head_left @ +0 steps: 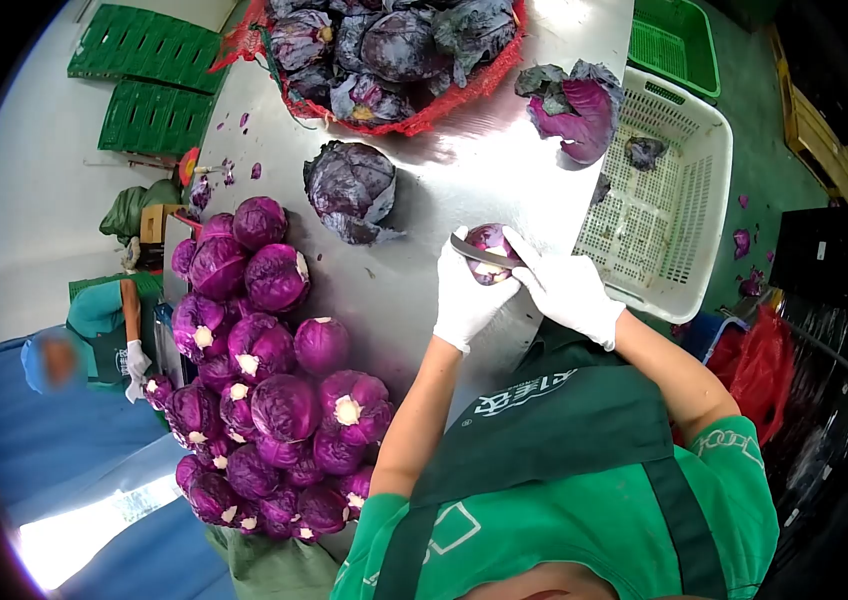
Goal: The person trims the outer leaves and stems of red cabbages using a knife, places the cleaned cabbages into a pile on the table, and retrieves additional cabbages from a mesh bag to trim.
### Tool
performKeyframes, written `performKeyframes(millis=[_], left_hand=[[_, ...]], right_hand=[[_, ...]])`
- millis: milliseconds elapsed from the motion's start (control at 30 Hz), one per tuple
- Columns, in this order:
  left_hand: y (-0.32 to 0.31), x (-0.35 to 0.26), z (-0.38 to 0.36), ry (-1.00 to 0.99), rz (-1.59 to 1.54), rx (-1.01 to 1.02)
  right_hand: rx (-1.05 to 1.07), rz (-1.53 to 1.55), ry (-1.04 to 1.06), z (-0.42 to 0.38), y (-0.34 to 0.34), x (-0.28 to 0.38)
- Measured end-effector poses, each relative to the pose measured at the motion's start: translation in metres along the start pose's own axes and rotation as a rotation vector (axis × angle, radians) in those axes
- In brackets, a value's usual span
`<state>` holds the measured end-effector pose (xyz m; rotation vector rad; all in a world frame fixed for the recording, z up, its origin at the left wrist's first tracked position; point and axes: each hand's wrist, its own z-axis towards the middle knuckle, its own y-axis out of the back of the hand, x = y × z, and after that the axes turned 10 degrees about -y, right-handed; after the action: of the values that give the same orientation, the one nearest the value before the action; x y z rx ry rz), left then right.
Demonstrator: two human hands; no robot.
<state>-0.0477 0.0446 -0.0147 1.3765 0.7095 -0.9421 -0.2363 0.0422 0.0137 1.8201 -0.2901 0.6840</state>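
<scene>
My gloved left hand (466,292) cups a small red cabbage (490,240) from below and the left, just above the metal table (434,190). A knife (484,251) lies across the cabbage, its dark blade slanting down toward my right hand. In my gloved right hand (572,292) the knife's end is gripped; the handle is hidden by the fingers. Pale stem shows beside the blade. A dark cabbage with outer leaves (351,190) sits on the table up and left of my hands.
Many trimmed red cabbages (284,407) are piled at the left. A red net bag (404,125) of untrimmed cabbages stands at the back. Loose leaves (584,115) lie near a white crate (689,240) at the right; a green crate (679,45) is behind it. Another person (104,325) works at far left.
</scene>
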Motion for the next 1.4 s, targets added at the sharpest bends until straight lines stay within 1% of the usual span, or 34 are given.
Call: performKeyframes(millis=[133,200,233,300,367,400,433,467,500,533,567,600,667,700,767,800,833,900,933,1000,1033,1100,1133,1167,1233,1267,1300,1333,1367,1400], left_hand=[[0.003,-0.01,0.006,0.041,0.02,0.019],[0.006,-0.015,0.01,0.084,-0.024,0.086],[0.006,-0.016,0.009,0.086,-0.023,0.087],[0.004,-0.019,0.005,0.019,0.257,0.079],[-0.001,-0.017,-0.012,-0.172,0.432,0.036],[-0.001,-0.013,-0.015,-0.111,0.338,0.03],[0.001,-0.01,-0.018,-0.116,0.341,0.04],[0.005,-0.008,-0.022,-0.149,0.277,0.039],[0.008,-0.005,-0.029,-0.178,0.215,0.034],[0.009,0.005,-0.037,-0.096,0.078,0.034],[0.011,0.005,-0.039,-0.094,0.087,0.032],[0.013,0.003,-0.041,-0.062,0.034,0.006],[0.009,0.001,-0.042,-0.009,-0.109,-0.044],[0.006,0.004,-0.042,-0.008,-0.119,-0.045],[0.004,0.012,-0.042,-0.064,-0.144,-0.049],[0.004,0.011,-0.042,-0.082,-0.055,-0.045],[0.0,0.005,-0.043,-0.027,-0.054,-0.059],[-0.005,-0.01,-0.041,0.108,-0.316,-0.116],[-0.004,-0.008,-0.041,0.11,-0.316,-0.117],[-0.004,0.0,-0.045,0.007,-0.053,-0.058],[-0.004,0.004,-0.047,0.01,-0.056,-0.06],[-0.003,0.01,-0.049,-0.089,0.063,-0.029],[0.002,-0.002,-0.045,-0.111,0.149,-0.008],[0.004,0.0,-0.047,-0.11,0.149,-0.01],[0.003,0.007,-0.049,-0.125,0.048,-0.055],[0.003,0.007,-0.05,-0.088,-0.079,-0.059],[0.005,0.009,-0.048,-0.091,-0.079,-0.062],[0.01,0.011,-0.049,-0.146,0.063,-0.021],[0.016,0.012,-0.052,-0.199,0.204,0.026],[0.021,0.009,-0.052,-0.16,0.304,0.075]], right_hand=[[-0.009,-0.045,0.026,0.009,0.005,0.003],[-0.054,-0.064,0.041,0.012,0.001,0.002],[-0.052,-0.061,0.041,0.013,-0.004,0.0],[-0.192,-0.098,0.038,0.019,-0.019,-0.012],[-0.48,0.194,-0.085,0.038,-0.023,-0.037],[-0.586,0.117,-0.02,0.051,-0.05,-0.066],[-0.497,0.345,-0.122,0.055,-0.037,-0.061],[-0.429,0.38,-0.185,0.062,-0.034,-0.071],[-0.206,0.303,-0.37,0.08,-0.034,-0.096],[-0.367,0.49,-0.341,0.091,-0.028,-0.113],[-0.527,0.681,-0.308,0.097,-0.023,-0.119],[-0.522,0.688,-0.308,0.09,-0.013,-0.106],[-0.323,0.593,-0.332,0.058,0.014,-0.066],[-0.198,0.495,-0.239,0.044,0.011,-0.054],[-0.061,0.452,-0.223,0.019,0.005,-0.013],[0.007,0.429,-0.213,0.007,0.002,0.007],[-0.046,0.427,-0.135,0.005,-0.013,0.013],[-0.079,0.437,-0.157,0.003,-0.02,0.02],[-0.077,0.437,-0.156,0.003,-0.019,0.02],[0.038,0.498,-0.114,0.0,-0.015,0.017],[0.041,0.495,-0.114,-0.001,-0.015,0.015],[-0.025,0.517,-0.078,-0.003,-0.014,0.007],[-0.144,0.419,-0.041,-0.002,-0.012,-0.003],[-0.095,0.175,-0.16,0.008,-0.007,-0.021],[-0.301,0.282,-0.305,0.026,-0.026,-0.083],[-0.305,0.28,-0.301,0.028,-0.02,-0.079],[-0.25,0.318,-0.253,0.031,-0.01,-0.069],[-0.19,0.359,-0.212,0.031,0.001,-0.055],[-0.125,0.449,-0.101,0.025,0.017,-0.023],[-0.102,0.448,0.002,0.03,0.0,-0.02]])
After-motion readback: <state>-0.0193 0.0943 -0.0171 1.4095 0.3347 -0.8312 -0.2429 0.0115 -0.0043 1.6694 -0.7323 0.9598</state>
